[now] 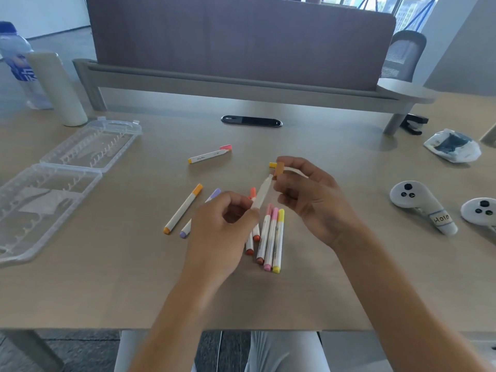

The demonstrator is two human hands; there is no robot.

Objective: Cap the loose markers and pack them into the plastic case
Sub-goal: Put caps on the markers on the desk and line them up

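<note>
Left hand (228, 221) has its fingers curled round the lower end of a white marker (261, 193) held above the worktop (107, 291); right hand (308, 194) pinches an orange cap (279, 169) just at the marker's bare tip. The hands hide parts of the markers lying beneath. The open plastic case (61, 181) lies well apart at the left, cut off by the edge.
</note>
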